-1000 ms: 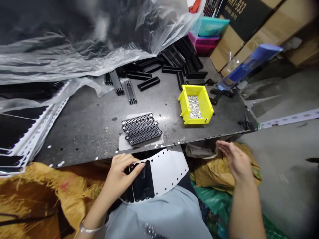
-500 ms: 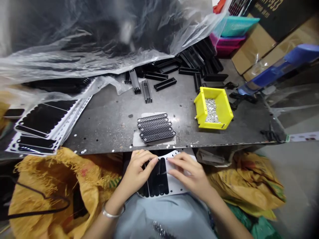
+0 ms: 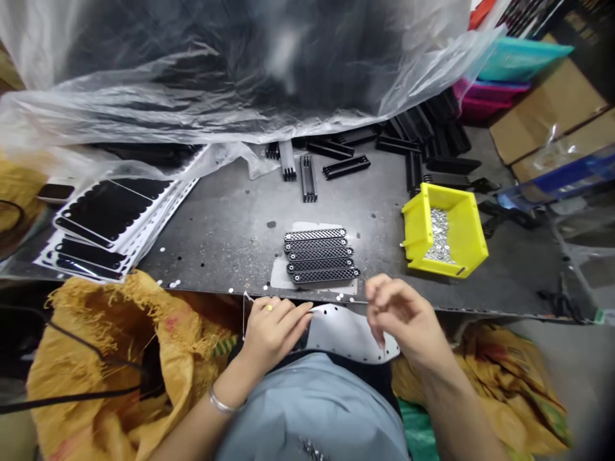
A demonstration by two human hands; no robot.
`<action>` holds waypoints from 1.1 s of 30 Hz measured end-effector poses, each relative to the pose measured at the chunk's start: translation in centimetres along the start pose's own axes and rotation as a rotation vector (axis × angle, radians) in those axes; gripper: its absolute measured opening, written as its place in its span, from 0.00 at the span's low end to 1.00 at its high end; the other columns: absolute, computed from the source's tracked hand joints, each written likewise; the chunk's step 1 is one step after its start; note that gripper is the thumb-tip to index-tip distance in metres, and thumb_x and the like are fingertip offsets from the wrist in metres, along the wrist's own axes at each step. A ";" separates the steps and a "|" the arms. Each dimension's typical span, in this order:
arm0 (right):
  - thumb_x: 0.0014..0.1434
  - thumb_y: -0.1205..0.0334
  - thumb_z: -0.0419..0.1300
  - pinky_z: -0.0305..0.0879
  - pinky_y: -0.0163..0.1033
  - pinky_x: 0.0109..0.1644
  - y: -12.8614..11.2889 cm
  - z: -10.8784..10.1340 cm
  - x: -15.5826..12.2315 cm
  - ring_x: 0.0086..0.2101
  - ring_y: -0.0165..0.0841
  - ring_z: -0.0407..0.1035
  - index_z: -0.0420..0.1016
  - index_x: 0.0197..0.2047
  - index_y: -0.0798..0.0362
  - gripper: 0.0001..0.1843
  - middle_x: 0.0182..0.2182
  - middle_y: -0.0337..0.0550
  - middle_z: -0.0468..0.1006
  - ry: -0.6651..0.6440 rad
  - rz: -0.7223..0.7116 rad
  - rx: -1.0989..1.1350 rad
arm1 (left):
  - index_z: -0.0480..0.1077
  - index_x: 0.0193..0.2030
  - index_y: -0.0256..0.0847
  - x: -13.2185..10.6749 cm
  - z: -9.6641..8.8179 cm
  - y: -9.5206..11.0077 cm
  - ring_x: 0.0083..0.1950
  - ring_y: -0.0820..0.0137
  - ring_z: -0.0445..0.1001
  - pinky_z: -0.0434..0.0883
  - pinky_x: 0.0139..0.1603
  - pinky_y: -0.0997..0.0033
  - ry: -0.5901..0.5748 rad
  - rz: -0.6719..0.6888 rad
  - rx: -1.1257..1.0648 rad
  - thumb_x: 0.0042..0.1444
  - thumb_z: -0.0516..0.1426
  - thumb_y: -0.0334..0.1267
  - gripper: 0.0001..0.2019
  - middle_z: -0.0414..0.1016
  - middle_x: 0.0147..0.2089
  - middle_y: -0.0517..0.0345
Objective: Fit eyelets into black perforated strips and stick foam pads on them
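a workshop, shown by its scuffed workbench (image 3: 230, 224), yellow parts bin (image 3: 444, 267) and heaped black pieces (image 3: 454, 166).

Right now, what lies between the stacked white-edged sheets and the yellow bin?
Latticed black strips on a pale flat piece lie between the stacked sheets and the yellow bin in the head view.

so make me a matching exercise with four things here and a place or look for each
1 left hand
2 tub
3 patterned bars
4 sheet pile

A yellow, with small silvery pieces inside
B at the left of the table
C touching the white sheet
D side by side, towards the table's near edge

Pairs: 1-C; 2-A; 3-D; 4-B
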State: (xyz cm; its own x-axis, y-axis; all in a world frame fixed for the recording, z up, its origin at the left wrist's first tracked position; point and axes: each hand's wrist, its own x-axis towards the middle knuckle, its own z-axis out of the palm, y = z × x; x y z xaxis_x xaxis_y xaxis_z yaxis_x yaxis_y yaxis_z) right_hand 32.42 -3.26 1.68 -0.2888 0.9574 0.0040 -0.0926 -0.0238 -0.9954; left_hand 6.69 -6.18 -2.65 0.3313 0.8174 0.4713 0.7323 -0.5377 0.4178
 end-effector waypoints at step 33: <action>0.68 0.64 0.65 0.72 0.37 0.36 0.8 -1.1 5.2 0.36 0.31 0.74 0.82 0.49 0.49 0.07 0.40 0.43 0.80 -0.067 -0.182 -0.774 | 0.73 0.27 0.46 4.1 0.0 -2.3 0.37 0.67 0.74 0.59 0.58 0.58 -0.057 -0.740 -0.282 0.63 0.61 0.45 0.13 0.78 0.30 0.66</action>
State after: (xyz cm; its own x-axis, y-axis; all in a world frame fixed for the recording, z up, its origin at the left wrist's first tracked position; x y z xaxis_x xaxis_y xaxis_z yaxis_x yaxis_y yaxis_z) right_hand 31.91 2.07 0.80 -0.3920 0.9069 0.1542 0.5370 0.3617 -0.7621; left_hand 6.39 -1.57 -1.71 -0.1471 0.9882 -0.0431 0.5988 0.1236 0.7913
